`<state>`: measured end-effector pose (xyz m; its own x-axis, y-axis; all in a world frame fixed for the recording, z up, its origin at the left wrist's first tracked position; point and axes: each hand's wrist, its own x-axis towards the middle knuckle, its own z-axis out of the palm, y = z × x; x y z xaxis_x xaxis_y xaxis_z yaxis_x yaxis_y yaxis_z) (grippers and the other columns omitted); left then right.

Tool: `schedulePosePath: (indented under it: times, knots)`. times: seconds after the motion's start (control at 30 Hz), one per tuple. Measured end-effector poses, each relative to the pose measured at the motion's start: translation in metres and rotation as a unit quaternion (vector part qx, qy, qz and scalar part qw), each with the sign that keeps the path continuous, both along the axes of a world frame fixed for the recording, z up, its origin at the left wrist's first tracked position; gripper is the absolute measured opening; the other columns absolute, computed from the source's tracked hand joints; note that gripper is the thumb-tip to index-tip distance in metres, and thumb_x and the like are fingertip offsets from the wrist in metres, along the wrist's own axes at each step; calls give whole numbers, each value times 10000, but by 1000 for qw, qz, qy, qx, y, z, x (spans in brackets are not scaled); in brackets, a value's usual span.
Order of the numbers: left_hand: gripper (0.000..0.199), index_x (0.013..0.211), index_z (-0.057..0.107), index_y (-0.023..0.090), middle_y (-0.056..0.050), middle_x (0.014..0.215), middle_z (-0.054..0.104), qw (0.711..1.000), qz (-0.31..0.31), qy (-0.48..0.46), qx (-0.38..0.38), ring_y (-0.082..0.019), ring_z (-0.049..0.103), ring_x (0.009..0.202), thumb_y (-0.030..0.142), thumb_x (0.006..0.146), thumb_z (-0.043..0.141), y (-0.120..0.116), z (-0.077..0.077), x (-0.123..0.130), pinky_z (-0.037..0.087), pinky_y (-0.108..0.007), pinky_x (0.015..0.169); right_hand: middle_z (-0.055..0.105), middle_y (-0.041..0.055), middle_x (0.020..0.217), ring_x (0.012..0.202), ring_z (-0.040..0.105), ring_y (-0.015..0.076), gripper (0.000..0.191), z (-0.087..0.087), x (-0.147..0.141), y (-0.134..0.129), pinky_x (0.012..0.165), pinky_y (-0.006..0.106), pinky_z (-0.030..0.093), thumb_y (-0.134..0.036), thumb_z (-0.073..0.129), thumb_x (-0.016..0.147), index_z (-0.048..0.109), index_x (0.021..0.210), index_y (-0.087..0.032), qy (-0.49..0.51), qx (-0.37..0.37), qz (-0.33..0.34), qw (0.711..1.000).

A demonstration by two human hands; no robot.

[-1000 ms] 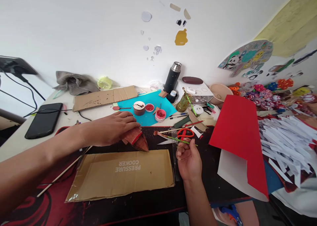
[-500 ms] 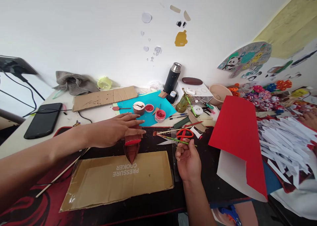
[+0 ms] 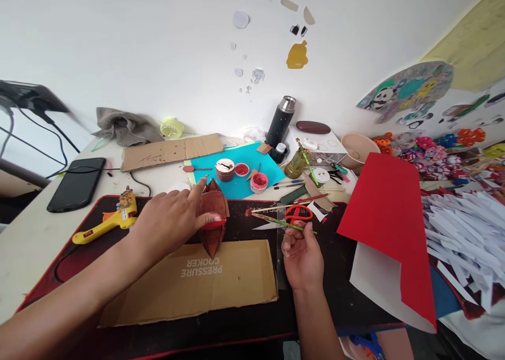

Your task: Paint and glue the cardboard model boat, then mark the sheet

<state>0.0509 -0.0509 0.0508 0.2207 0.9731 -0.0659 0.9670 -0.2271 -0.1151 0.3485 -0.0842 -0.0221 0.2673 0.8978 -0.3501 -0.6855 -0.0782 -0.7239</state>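
A small brown boat, apparently cardboard, with a red band across it lies on the dark mat, its near tip over a flat cardboard piece. My left hand is at its left side, thumb on the red band and index finger stretched toward the far tip; the other fingers are curled and partly hidden. In my right hand, palm up, a green-handled paintbrush is pinched, its reddish-brown tip pointing left. Beneath the brush lie orange-handled scissors and a thin wooden stick.
Behind the boat, open paint pots stand on blue paper. A yellow glue gun lies left of my left hand. A black flask stands by the wall. Red paper and piled white paper strips are at right.
My left hand has moved left and turned from lying flat across the boat to its side, uncovering the far tip and the glue gun. My right hand keeps the paintbrush nearly still.
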Motion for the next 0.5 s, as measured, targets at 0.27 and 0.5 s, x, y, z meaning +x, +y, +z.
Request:
schedulePosePath:
  times: [0.27,0.5]
  knots:
    - [1056,1779,313,169,-228,1248,821,991,38,-73,-109,-512,782,1149,831,990,547,15,4,4,565,-499,868,801,-6,693,448,646,114,530,-3,1,-2,378,197,475,-610,1077,643,804,857,-208,8,15,9,1000]
    - [1137,1811,232,313,-128,1416,787,945,-6,-242,-220,-400,784,1124,791,875,668,37,9,-26,568,-413,875,797,-2,706,465,652,126,498,-5,3,-3,391,221,479,-610,1034,725,787,883,-208,0,23,18,1000]
